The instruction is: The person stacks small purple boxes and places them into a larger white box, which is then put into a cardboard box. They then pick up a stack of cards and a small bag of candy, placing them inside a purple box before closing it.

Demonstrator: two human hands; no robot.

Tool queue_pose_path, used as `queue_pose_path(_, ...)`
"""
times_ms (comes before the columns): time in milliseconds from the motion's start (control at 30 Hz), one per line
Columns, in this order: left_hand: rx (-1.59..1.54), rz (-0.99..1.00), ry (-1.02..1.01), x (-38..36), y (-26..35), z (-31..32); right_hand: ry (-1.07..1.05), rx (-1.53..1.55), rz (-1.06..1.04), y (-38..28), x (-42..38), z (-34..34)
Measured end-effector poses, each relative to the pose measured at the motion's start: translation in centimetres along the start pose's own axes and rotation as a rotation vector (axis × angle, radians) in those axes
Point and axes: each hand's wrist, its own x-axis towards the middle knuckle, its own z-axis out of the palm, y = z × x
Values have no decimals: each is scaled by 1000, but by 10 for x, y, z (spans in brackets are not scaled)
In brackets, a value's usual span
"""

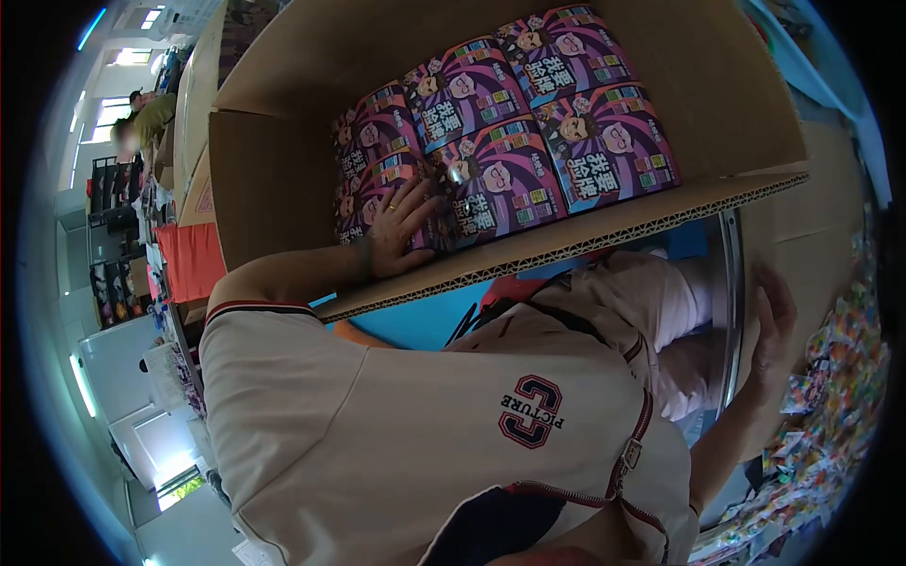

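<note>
Several purple printed packs (500, 179) with cartoon faces and large white characters sit in two rows inside an open cardboard carton (746, 104). My left hand (401, 226) reaches over the carton's near wall and lies on the packs at the left end, fingers spread, a ring on one finger. Beneath it, part of the nearest pack is hidden. Outside the carton on the right, my right hand (774, 316) hangs near a metal edge (731, 311) with its fingers stretched out and nothing in them.
Many small colourful packets (830, 406) are heaped at the lower right. Flat cardboard (812, 222) lies right of the carton. A red sheet (192, 259) hangs at the left, and another person (146, 123) is farther back near shelves (113, 208).
</note>
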Motion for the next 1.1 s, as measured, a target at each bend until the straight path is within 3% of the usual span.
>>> queue_pose_path(167,131,45,-28,7,0,-2,-9,-54,65,-14,-6,1)
queue_pose_path(233,199,139,-142,14,0,-15,-55,-72,103,-16,-5,0)
queue_pose_path(367,37,211,-40,19,-3,-12,-31,-73,48,-6,-3,3)
queue_pose_path(533,23,214,-56,27,0,-16,14,-120,6,-1,-6,4)
queue_pose_path(600,-27,229,-71,26,-1,-12,74,-420,-40,-17,-11,14)
queue_pose_path(633,-42,268,-72,29,-6,-12,62,-430,-35,-41,-11,34)
queue_pose_path(700,-77,295,-94,27,-9,-10,266,-912,-657,-113,-14,98)
queue_pose_path(767,-51,243,-64,28,-8,-9,213,-1010,-1143,-153,7,135)
queue_pose_path(800,-66,233,-78,26,-5,-9,192,-1005,-1131,-172,16,157)
queue_pose_path(867,12,201,-71,26,-2,-10,-161,-1094,-1226,-200,31,185)
queue_pose_path(900,2,191,-84,26,-1,-8,-178,-1083,-1218,-203,32,179)
queue_pose_path(967,12,155,-57,24,0,-5,-515,-999,-1007,-208,32,167)
queue_pose_path(1000,8,148,-64,26,1,-5,-523,-992,-1005,-202,28,167)
queue_pose_path(1067,27,141,-85,27,2,-5,-207,-879,-1146,-186,20,173)
queue_pose_path(1100,30,132,-87,27,2,-8,-211,-869,-1151,-185,22,175)
